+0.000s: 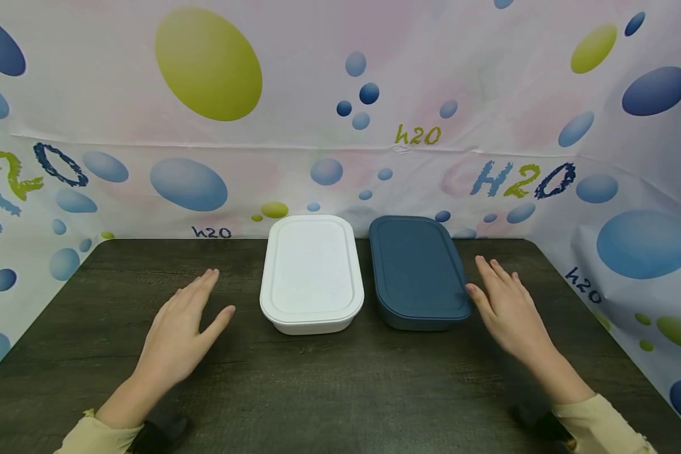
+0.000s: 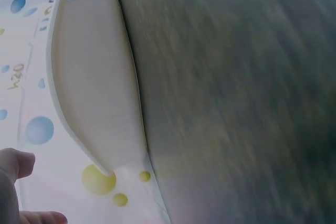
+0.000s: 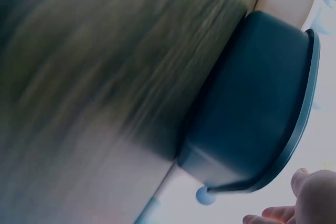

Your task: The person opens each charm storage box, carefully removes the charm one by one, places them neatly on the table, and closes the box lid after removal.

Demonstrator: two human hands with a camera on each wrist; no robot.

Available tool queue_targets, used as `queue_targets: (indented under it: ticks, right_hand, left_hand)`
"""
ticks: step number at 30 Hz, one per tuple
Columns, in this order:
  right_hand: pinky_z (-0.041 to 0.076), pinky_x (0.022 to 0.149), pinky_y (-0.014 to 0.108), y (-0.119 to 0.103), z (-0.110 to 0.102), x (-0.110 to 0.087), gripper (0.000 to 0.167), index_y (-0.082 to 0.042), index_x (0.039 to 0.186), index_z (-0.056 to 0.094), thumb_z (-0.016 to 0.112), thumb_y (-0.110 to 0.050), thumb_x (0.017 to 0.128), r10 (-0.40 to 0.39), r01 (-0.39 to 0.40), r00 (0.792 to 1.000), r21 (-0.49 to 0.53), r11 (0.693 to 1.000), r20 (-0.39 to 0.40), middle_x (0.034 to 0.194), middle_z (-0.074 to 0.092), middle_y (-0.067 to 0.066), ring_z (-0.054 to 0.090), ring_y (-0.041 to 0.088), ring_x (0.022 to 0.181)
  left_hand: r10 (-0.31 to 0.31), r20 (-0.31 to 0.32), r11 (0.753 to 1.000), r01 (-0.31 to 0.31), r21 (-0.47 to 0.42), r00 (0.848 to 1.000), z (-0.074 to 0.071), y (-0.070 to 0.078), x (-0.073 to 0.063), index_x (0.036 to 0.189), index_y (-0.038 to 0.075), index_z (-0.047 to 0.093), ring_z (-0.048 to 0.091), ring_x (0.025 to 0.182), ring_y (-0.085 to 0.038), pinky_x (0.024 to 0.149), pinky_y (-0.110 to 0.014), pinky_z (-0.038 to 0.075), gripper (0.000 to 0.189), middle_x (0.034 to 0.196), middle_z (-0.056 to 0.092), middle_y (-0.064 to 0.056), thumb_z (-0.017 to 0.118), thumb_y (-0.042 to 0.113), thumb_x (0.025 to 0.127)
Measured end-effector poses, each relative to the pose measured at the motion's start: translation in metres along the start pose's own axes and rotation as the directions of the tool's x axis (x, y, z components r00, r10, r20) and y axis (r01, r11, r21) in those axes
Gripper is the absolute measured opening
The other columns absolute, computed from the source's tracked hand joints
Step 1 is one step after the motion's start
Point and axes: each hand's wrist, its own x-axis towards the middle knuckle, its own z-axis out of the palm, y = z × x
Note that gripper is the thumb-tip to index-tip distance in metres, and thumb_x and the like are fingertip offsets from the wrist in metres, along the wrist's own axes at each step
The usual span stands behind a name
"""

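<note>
Two lidded rectangular containers with rounded corners stand side by side on a dark wood-grain table. The white container [image 1: 312, 274] is on the left, and its side wall fills much of the left wrist view [image 2: 97, 77]. To its right is the dark blue container [image 1: 420, 271], also large in the right wrist view [image 3: 247, 98]. Both lids are on, so the insides are hidden. My left hand [image 1: 178, 331] hovers left of the white container, fingers extended and thumb apart, holding nothing. Close to the blue container's right side is my right hand [image 1: 511, 309], fingers straight; whether its thumb touches the rim I cannot tell.
The table [image 1: 340, 391] extends in front of both containers and out to either side. Behind it and along both sides hangs a white sheet [image 1: 295, 120] printed with blue and green ovals and "H2O" lettering. A narrow gap separates the two containers.
</note>
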Motion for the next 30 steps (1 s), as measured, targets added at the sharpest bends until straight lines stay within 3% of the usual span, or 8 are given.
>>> queue_targets:
  ticks: [14, 30]
  right_hand:
    - [0.009, 0.113, 0.054, -0.033, 0.015, 0.006, 0.058, -0.003, 0.147, 0.036, 0.043, -0.039, 0.102, -0.061, 0.06, 0.998, 0.023, 0.998, 0.029, 0.146, 0.037, 0.024, 0.027, 0.037, 0.138]
    - [0.015, 0.11, 0.058, -0.066, 0.028, 0.018, 0.059, -0.008, 0.147, 0.038, 0.045, -0.043, 0.1, -0.136, 0.133, 0.989, 0.057, 0.99, 0.054, 0.146, 0.04, 0.018, 0.028, 0.035, 0.138]
  left_hand:
    - [0.019, 0.025, 1.0, -0.018, -0.018, 1.0, 0.013, 0.021, 0.0, 0.152, 0.011, 0.026, 0.029, 0.138, -0.032, 0.106, -0.057, 0.023, 0.07, 0.152, 0.032, -0.01, 0.052, 0.046, 0.096]
    - [0.021, 0.073, 1.0, -0.02, -0.017, 0.997, 0.023, 0.032, 0.007, 0.153, 0.012, 0.024, 0.028, 0.139, -0.03, 0.108, -0.055, 0.022, 0.076, 0.153, 0.03, -0.008, 0.045, 0.057, 0.095]
